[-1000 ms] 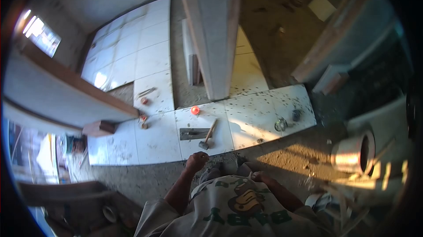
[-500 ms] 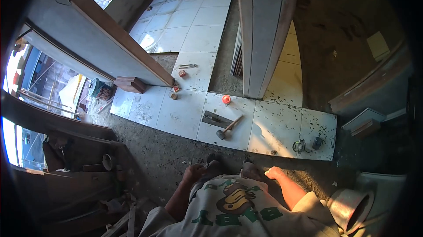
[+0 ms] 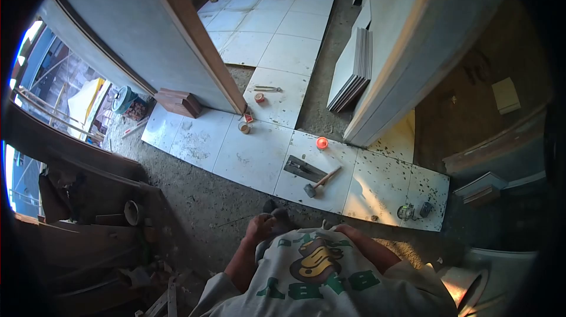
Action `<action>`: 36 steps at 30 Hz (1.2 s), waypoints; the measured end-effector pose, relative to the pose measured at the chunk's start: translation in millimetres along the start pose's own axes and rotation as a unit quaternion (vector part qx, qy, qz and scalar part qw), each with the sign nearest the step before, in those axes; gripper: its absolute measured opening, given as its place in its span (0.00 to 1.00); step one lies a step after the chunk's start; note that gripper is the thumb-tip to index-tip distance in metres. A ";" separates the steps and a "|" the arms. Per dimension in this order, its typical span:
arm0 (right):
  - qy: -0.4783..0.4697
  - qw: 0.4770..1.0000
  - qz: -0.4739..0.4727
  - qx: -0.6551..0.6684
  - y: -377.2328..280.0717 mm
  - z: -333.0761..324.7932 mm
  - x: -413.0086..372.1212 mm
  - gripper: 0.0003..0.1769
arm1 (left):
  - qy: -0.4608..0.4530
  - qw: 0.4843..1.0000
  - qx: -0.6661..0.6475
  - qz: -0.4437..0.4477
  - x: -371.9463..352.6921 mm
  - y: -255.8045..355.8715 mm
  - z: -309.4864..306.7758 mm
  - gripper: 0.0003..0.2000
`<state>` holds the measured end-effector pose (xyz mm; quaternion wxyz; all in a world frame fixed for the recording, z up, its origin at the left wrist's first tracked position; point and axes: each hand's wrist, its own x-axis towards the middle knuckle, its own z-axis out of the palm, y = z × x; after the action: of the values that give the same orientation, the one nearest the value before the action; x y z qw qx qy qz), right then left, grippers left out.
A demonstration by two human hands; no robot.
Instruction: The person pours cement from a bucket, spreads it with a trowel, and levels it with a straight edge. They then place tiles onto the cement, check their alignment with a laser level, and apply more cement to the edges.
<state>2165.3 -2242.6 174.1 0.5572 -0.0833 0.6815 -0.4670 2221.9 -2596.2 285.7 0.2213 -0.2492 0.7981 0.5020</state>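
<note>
My left hand (image 3: 260, 228) is curled closed beside my left leg, with nothing visible in it. My right hand (image 3: 345, 230) rests near the front of my shirt (image 3: 318, 267); its fingers are mostly hidden. In front of my feet, a flat trowel (image 3: 302, 169) and a mallet (image 3: 311, 190) lie on the white floor tiles (image 3: 250, 149), apart from both hands. Just beyond them sits a round orange-red object (image 3: 322, 142). Farther off are a pair of pincers (image 3: 268, 88) and a small red round container (image 3: 259, 98).
Stacked tiles (image 3: 354, 72) lean against the right-hand wall. Brown tiles or boards (image 3: 177, 102) and a bucket (image 3: 123, 100) stand at left. A clear round object (image 3: 405, 211) and a dark block (image 3: 425, 209) sit at the tiled strip's right end. Rough ground (image 3: 194, 193) borders the tiles.
My view has swung, so the floor and tools appear farther right and more of the leaning tile stack shows. My right hand has drawn in toward my shirt. The tools remain in place.
</note>
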 end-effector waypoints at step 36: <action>0.008 0.903 0.019 -0.428 -353.2 -185.1 330.9 0.25 | 0.190 0.958 -0.162 -0.145 294.9 -2.7 -215.9 0.16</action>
<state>1745.8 -2546.1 195.5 0.4712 -0.2975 0.8216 -0.1202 1971.9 -2845.8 191.9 0.0928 -0.4851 0.6889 0.5306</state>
